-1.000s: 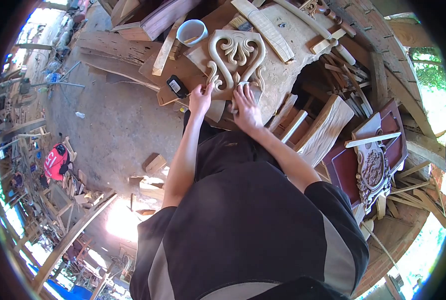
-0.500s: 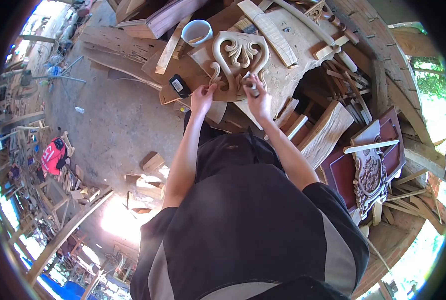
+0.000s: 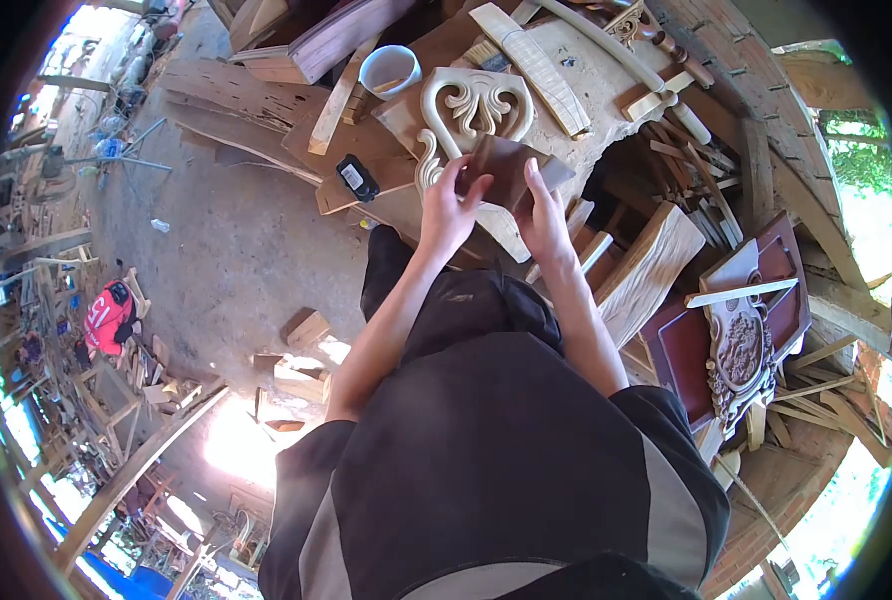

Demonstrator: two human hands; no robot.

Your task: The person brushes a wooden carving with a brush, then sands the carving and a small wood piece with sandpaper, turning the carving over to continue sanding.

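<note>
A brown sheet, bent and looking like sandpaper point(image 3: 503, 170), is held between my two hands over the lower part of a carved wooden piece point(image 3: 432, 100). My left hand point(image 3: 450, 212) grips the sheet's left side with thumb and fingers. On its right side my right hand point(image 3: 544, 215) pinches it, the thumb lying along the near face. The carved piece has scrolls and a leaf motif, and its lower middle is hidden behind the sheet and hands.
Left of the carving lie a black object with a white label point(image 3: 357, 177) and a white bowl point(image 3: 390, 70). Wooden strips point(image 3: 531, 68) are behind. Stacked timber point(image 3: 654, 270) and a carved panel point(image 3: 741, 345) stand right. A person in red point(image 3: 109, 318) is far left.
My hands have left the carving's lower edge and come closer together, now holding the brown sheet. The small object in my right hand's fingers no longer shows.
</note>
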